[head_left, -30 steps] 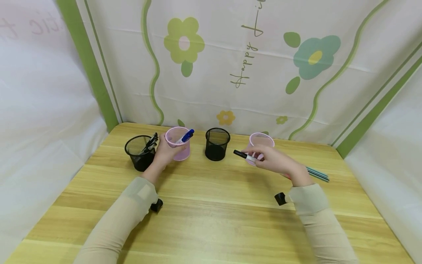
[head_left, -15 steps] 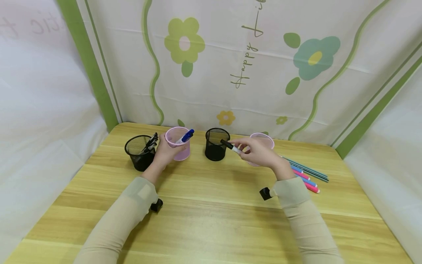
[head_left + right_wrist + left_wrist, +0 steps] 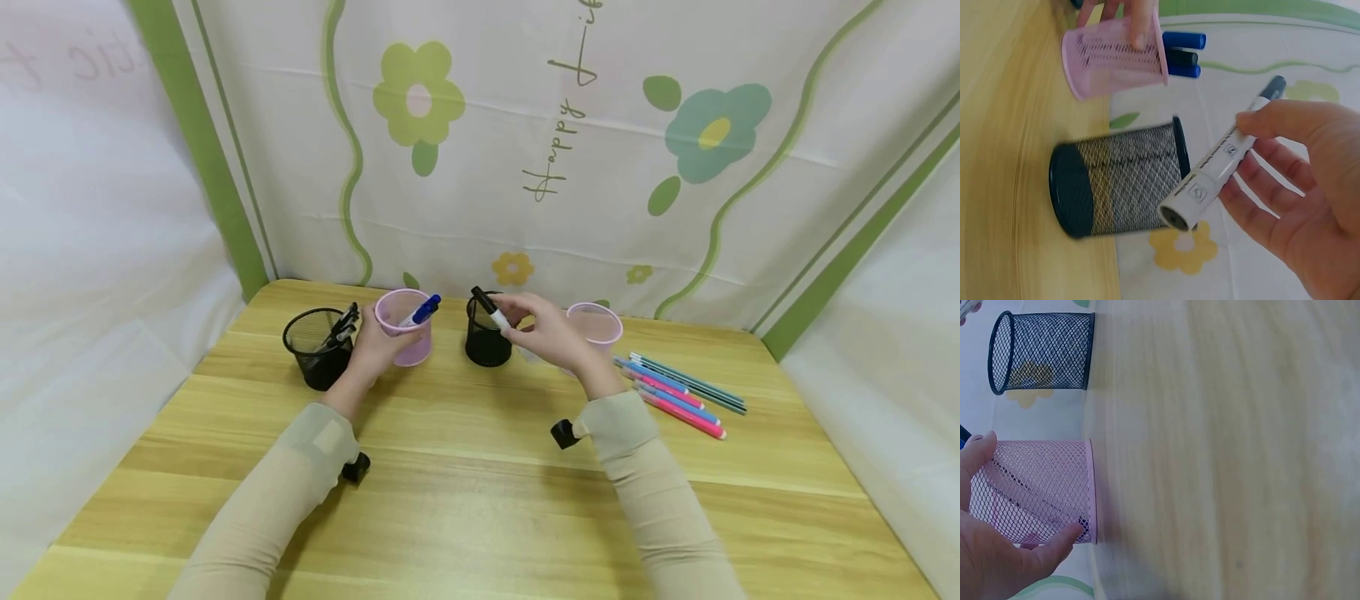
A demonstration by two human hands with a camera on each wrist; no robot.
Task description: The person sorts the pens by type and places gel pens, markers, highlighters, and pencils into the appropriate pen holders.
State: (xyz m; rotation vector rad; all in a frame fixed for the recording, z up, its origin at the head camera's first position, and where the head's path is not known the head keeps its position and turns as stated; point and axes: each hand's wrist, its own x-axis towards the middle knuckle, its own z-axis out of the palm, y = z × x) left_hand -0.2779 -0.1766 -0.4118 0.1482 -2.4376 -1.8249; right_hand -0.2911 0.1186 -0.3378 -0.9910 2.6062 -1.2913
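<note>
My left hand (image 3: 375, 343) grips the left pink mesh pen cup (image 3: 414, 348), its fingers and thumb around the side. Blue-capped markers (image 3: 427, 308) lean out of that cup; the right wrist view also shows a dark cap (image 3: 1184, 58) between two blue ones. Between finger and thumb, my right hand (image 3: 551, 329) pinches a white marker (image 3: 1210, 165) with a black cap. It is tilted over the rim of the middle black mesh pen cup (image 3: 488, 346). No pens show inside that cup in the wrist views.
At the left stands another black mesh cup (image 3: 321, 371) holding several black pens (image 3: 343, 323). A second pink cup (image 3: 596, 322) is partly behind my right hand. Pink and blue pens (image 3: 678, 407) and dark green pencils (image 3: 697, 383) lie on the table at right. A printed curtain (image 3: 465, 208) hangs behind.
My right hand has carried the marker leftward from in front of the right pink cup to the middle black cup, uncovering the pens at right. The left hand stays on its cup.
</note>
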